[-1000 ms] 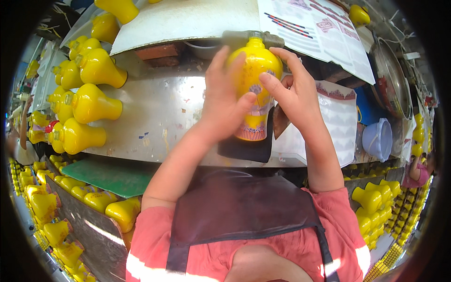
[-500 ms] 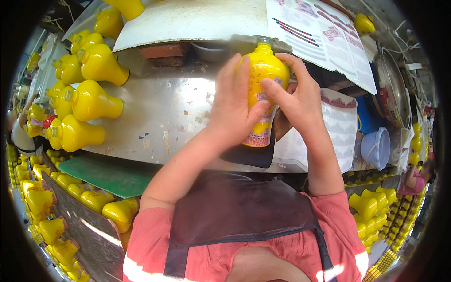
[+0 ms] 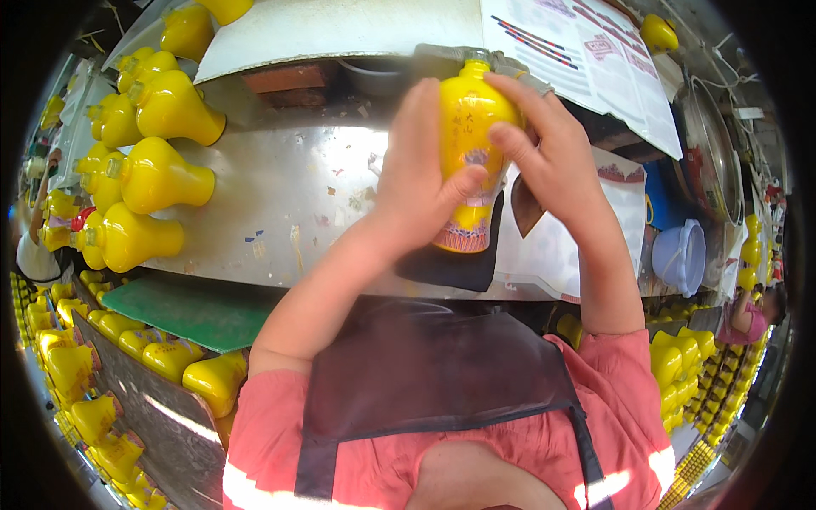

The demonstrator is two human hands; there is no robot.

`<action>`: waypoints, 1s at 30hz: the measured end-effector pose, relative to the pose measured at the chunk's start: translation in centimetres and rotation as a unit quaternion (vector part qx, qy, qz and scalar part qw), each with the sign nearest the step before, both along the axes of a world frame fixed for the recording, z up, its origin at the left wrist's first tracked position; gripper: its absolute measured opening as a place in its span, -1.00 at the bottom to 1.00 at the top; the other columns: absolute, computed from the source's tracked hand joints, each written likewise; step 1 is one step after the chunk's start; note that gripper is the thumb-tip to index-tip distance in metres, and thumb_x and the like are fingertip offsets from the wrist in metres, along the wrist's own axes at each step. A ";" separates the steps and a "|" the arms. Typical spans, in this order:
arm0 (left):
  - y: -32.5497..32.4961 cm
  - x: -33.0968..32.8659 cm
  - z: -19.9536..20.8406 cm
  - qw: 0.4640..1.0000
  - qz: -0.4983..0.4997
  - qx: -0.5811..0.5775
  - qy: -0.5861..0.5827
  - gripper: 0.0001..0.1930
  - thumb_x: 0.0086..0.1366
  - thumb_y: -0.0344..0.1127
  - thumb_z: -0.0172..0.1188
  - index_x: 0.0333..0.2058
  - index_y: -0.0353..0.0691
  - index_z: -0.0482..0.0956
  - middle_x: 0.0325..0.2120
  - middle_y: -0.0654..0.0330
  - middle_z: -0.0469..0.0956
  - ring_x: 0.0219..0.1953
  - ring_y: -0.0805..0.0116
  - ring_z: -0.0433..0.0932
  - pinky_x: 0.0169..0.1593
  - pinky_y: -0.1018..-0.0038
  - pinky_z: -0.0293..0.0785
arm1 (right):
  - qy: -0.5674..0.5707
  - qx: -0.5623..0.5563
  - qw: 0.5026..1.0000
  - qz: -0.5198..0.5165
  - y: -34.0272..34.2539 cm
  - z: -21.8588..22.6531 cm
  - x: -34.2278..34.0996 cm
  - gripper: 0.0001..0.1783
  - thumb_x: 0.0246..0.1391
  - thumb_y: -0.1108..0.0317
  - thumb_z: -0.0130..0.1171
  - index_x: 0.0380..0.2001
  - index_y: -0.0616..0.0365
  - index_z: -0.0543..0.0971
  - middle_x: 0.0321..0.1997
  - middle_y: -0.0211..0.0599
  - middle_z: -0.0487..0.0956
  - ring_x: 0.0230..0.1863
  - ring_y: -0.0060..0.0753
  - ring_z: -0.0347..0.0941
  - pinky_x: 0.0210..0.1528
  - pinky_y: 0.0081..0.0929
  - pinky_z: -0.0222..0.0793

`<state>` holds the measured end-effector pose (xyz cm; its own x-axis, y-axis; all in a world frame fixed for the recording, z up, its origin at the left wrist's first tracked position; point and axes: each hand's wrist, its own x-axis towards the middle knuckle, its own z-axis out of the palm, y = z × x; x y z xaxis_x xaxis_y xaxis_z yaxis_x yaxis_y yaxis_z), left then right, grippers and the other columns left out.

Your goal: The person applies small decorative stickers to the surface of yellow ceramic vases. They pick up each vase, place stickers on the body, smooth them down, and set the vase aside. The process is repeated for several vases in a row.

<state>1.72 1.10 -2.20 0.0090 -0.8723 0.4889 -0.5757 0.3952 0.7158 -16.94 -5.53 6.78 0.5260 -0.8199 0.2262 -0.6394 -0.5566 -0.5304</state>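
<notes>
A glossy yellow vase-shaped bottle (image 3: pixel 473 110) with a clear neck lies on a dark cloth (image 3: pixel 450 270), its neck pointing away from me. Purple flower decals and a patterned band decorate its lower part. My left hand (image 3: pixel 416 174) lies along the left side, fingers stretched, thumb across the front. On the other side, my right hand (image 3: pixel 552 157) grips the shoulder with the thumb on the front. Below the right palm shows a brown pointed flat piece (image 3: pixel 527 208); whether that hand holds it, I cannot tell. A grey block or roll (image 3: pixel 432 61) sits behind the neck.
Several yellow bottles (image 3: pixel 166 174) lie at the left of the metal table (image 3: pixel 280 195). Printed sheets (image 3: pixel 586 76) are at the far right, above another sheet (image 3: pixel 616 221). A pale blue bucket (image 3: pixel 680 255) stands right. Bricks (image 3: pixel 285 78) sit under the white board (image 3: pixel 357 30). A green board (image 3: pixel 187 310) is near left.
The bottle has turned, so printed characters and the flower decal face up more. My right hand has shifted rightward and its thumb has moved to the bottle's edge. My left hand slides along the side.
</notes>
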 end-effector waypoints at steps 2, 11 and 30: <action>0.2 0.0 0.0 0.993 -0.034 0.053 0.103 0.00 0.43 0.25 0.07 0.47 -0.45 -0.12 0.44 -0.36 0.02 0.48 -0.33 0.05 0.51 0.05 -0.02 | -0.115 0.114 0.986 -0.031 0.0 -0.9 -0.6 -0.41 0.26 0.12 0.23 0.33 0.00 0.47 -0.09 -0.10 0.59 -0.24 -0.25 0.59 -0.17 -0.35 0.51; 0.2 0.0 -0.6 0.987 -0.036 0.051 0.147 -0.08 0.32 -0.07 0.17 0.48 -0.37 -0.08 0.48 -0.28 -0.06 0.50 -0.30 -0.01 0.52 0.07 -0.02 | -0.248 0.281 0.926 -0.039 3.5 -5.7 -1.8 -0.03 0.29 0.12 0.25 0.58 0.10 -0.04 0.24 0.03 0.51 -0.31 -0.52 0.55 -0.22 -0.51 0.51; -0.7 1.7 -1.0 0.993 -0.063 -0.081 -0.062 -0.20 0.10 -0.09 0.33 0.37 0.04 0.35 0.45 -0.17 -0.01 0.45 -0.30 0.03 0.48 -0.02 0.07 | -0.254 0.266 0.929 -0.049 4.2 -6.2 -1.0 0.18 0.05 0.17 0.39 0.57 0.24 -0.09 0.39 0.06 0.42 -0.33 -0.53 0.55 -0.24 -0.54 0.51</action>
<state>3.45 0.41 -3.20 -0.1643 -0.7730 0.6127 -0.5944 0.5733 0.5639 -17.99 -1.37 0.63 0.3788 -0.9251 -0.0265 -0.2663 -0.0815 -0.9604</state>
